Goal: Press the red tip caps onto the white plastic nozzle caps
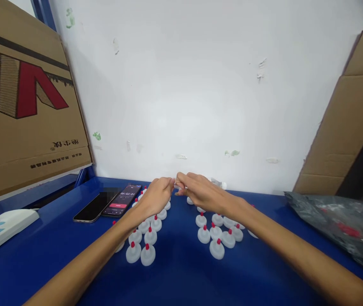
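My left hand [160, 193] and my right hand [197, 189] meet over the far part of the blue table. The fingers of both are closed in a pinch, fingertips nearly touching. Whatever they grip is mostly hidden; only a small pale bit shows between them. Round white nozzle caps with red tips stand in two groups. One group, with a cap [148, 255] at its front, lies below my left hand and forearm. The other, with a cap [216, 249] nearest me, sits under my right hand and forearm.
Two phones lie at left, a dark one [95, 208] and one showing a timer [122, 200]. A white power strip [6, 229] sits at the left edge. At right is a grey plastic bag [337, 229] with red pieces. A clear bottle [219, 183] lies by the wall. Cardboard [41, 131] flanks the table.
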`<action>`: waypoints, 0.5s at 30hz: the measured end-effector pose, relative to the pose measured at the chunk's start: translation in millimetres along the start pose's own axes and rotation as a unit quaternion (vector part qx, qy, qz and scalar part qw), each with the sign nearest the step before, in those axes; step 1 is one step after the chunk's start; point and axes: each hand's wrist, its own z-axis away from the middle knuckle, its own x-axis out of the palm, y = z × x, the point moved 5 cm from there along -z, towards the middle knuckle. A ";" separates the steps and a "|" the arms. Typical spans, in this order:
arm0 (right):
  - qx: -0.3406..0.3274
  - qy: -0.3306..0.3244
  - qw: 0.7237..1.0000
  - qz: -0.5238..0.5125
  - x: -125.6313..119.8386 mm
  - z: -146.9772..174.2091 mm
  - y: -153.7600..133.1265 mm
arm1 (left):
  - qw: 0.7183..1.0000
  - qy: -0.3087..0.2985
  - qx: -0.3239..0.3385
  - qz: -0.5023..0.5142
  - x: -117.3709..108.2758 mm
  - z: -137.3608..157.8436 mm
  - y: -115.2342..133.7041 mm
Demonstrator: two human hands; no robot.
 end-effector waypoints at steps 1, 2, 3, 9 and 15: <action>0.003 0.002 1.000 0.002 0.2 0.0 0.7 | 1.000 0.002 0.005 -0.006 -2.2 -0.3 0.8; 0.007 0.002 1.000 0.005 1.1 -0.2 2.2 | 1.000 0.006 0.009 -0.012 -4.2 -0.7 0.9; 0.012 0.002 1.000 0.010 3.1 -0.7 4.8 | 1.000 0.011 0.013 -0.020 -6.1 -1.3 0.2; 0.042 -0.031 0.997 0.061 32.1 -0.9 35.1 | 0.997 0.057 -0.010 -0.059 -12.3 -7.9 -24.4; 0.045 -0.080 0.991 0.095 50.5 8.0 53.8 | 0.997 0.025 -0.063 -0.031 -7.7 -15.8 -64.8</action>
